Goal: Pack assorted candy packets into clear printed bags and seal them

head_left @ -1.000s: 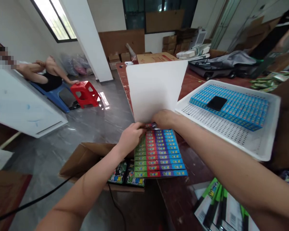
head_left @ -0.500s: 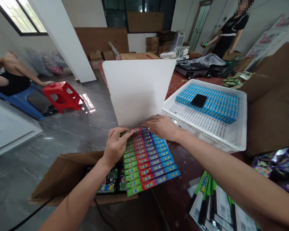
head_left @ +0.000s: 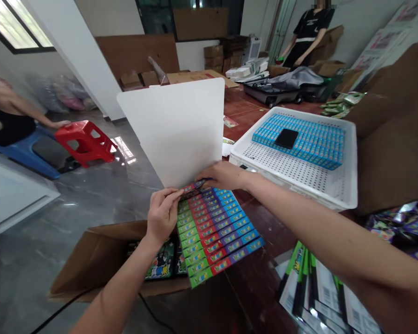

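One dark red table (head_left: 261,287) runs from 6 to 1 o'clock. White board (head_left: 176,130) stands upright at 12. White tray (head_left: 348,195) w/ blue packs (head_left: 316,144) lies at 2. Open carton (head_left: 90,260) sits at 8, below the table edge. Striped sheet (head_left: 216,232) of small packs lies tilted at centre, btwn carton & tray, near end past the edge. Left hand (head_left: 162,215) pinches its left side, fingers curled on it. Right hand (head_left: 223,175) rests on its far end at the board's foot; grip can't be told.

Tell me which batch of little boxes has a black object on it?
The all-blue batch in the white tray; the multicoloured batch has none.
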A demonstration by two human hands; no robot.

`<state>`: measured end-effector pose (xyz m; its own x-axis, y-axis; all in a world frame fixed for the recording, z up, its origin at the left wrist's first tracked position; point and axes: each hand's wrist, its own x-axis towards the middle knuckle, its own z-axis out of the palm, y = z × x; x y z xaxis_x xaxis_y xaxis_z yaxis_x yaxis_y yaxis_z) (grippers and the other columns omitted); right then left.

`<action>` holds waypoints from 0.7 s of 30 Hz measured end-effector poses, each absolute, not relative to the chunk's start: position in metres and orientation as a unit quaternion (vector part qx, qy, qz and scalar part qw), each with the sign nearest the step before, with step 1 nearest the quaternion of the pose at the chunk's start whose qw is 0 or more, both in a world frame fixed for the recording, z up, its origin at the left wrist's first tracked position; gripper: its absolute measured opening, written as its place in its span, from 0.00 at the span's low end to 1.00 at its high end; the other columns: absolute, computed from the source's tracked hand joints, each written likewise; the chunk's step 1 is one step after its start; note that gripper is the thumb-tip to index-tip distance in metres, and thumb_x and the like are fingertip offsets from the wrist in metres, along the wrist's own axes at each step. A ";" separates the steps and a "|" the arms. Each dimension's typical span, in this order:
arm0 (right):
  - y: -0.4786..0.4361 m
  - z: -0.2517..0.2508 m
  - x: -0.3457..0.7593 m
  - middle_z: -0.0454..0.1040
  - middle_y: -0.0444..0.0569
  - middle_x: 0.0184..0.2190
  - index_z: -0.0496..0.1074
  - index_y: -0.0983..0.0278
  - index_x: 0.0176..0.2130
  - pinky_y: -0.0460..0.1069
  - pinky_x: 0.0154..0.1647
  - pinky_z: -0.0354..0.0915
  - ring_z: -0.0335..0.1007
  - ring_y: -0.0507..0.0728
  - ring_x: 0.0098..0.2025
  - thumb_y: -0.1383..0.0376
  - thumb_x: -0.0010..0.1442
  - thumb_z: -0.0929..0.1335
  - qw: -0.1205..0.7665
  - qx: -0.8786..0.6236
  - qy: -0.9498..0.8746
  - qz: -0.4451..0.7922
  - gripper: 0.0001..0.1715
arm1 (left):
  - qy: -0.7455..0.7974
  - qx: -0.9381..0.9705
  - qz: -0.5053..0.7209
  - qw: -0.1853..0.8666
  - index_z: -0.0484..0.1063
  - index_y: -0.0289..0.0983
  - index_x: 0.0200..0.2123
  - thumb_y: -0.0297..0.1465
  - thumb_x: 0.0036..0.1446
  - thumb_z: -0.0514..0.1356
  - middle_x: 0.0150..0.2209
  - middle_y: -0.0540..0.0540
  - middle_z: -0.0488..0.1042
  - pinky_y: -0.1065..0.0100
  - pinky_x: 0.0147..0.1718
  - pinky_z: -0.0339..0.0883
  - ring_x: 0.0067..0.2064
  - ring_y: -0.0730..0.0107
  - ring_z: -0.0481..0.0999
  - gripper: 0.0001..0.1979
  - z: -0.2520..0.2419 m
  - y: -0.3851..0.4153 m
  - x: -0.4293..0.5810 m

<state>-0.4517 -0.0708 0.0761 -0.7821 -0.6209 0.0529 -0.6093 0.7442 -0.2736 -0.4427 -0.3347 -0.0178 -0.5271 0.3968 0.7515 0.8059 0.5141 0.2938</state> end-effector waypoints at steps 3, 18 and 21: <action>-0.063 0.064 -0.434 0.78 0.53 0.51 0.73 0.63 0.55 0.55 0.56 0.65 0.72 0.61 0.53 0.61 0.68 0.69 -0.083 -0.321 0.929 -0.165 0.18 | -0.811 -0.358 -0.320 0.334 0.74 0.39 0.51 0.26 0.68 0.57 0.45 0.41 0.76 0.57 0.51 0.69 0.49 0.60 0.73 0.12 -0.022 -0.331 -0.441; -0.039 0.050 -0.431 0.80 0.45 0.43 0.75 0.60 0.47 0.48 0.47 0.69 0.77 0.56 0.47 0.64 0.63 0.72 -0.016 -0.273 0.947 -0.169 0.11 | -0.835 -0.420 -0.272 0.231 0.77 0.41 0.51 0.28 0.69 0.55 0.48 0.43 0.79 0.58 0.50 0.73 0.49 0.62 0.77 0.13 -0.004 -0.344 -0.439; -0.046 0.051 -0.421 0.80 0.49 0.46 0.72 0.61 0.54 0.51 0.49 0.70 0.77 0.59 0.47 0.66 0.64 0.71 -0.022 -0.232 0.961 -0.148 0.19 | -0.860 -0.408 -0.208 0.223 0.77 0.38 0.52 0.30 0.70 0.54 0.52 0.39 0.77 0.55 0.54 0.72 0.54 0.56 0.74 0.14 0.005 -0.341 -0.432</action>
